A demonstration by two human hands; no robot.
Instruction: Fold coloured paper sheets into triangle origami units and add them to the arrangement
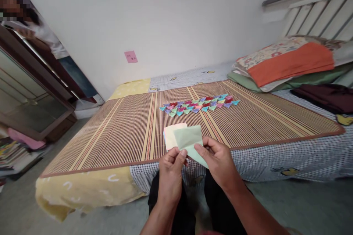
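Note:
A pale green sheet of paper (189,136), partly folded with creases across it, is held between my two hands. My left hand (172,163) pinches its lower left edge between thumb and fingers. At the right side, my right hand (216,156) grips it with the thumb on top and the fingers behind. Just behind the green sheet lies a stack of cream-coloured paper (169,136) on the bamboo mat, partly hidden. Farther back, several small folded paper pieces (198,106) in many colours sit in rows.
The striped bamboo mat (116,132) covers most of the bed. Folded bedding with an orange band (295,62) and dark cloth (325,97) lie at the right. A pink note (131,57) is on the wall. Another person (52,40) stands in the doorway at left.

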